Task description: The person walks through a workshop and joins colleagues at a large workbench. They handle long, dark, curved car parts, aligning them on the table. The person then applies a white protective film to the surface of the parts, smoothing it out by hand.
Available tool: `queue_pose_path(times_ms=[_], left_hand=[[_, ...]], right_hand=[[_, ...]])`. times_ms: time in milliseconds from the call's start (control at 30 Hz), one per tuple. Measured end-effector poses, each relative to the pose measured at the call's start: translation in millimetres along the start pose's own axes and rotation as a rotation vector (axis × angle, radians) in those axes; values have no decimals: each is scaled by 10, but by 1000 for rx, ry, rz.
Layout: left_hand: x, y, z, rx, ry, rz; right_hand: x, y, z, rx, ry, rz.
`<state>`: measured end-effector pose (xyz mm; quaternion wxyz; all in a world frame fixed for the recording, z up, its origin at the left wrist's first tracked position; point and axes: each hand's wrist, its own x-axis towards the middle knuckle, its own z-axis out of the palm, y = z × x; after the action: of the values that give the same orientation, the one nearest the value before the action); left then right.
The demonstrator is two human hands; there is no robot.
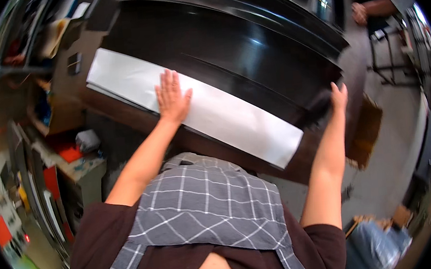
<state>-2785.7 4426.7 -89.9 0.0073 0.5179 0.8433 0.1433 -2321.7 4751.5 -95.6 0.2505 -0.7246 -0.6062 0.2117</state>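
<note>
A long white, slightly glossy strip [240, 116] lies slantwise along the near edge of large black glossy sheets [248, 48]. My left hand [171, 100] rests flat on the strip, left of its middle, with its fingers stretched out and pointing away from me. At the right end of the black sheets is my right hand [339, 96], seen edge-on, its thumb and a finger apart. Whether it touches the sheets' edge cannot be made out. All of this lies on a brown table [114, 105].
A small dark box-shaped object [75, 63] sits at the table's left. Cardboard boxes stand on the floor at left [61, 118] and right [368, 132]. Another person's hand [359, 13] shows at the far right, above a black metal stand [392, 60]. A bench [86, 170] is at left.
</note>
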Motion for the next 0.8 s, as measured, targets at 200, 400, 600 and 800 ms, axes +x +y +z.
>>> queue_pose_path(times_ms=[200, 400, 600, 800], left_hand=[[-295, -118, -90, 37, -125, -123], [-209, -109, 65, -44, 0, -76], [-307, -137, 36, 115, -45, -281], [-222, -95, -5, 71, -198, -331]], right_hand=[[176, 187, 266, 55, -135, -80], [24, 400, 171, 316, 48, -110], [-303, -108, 48, 254, 218, -106], [-827, -1026, -896, 325, 0, -567]])
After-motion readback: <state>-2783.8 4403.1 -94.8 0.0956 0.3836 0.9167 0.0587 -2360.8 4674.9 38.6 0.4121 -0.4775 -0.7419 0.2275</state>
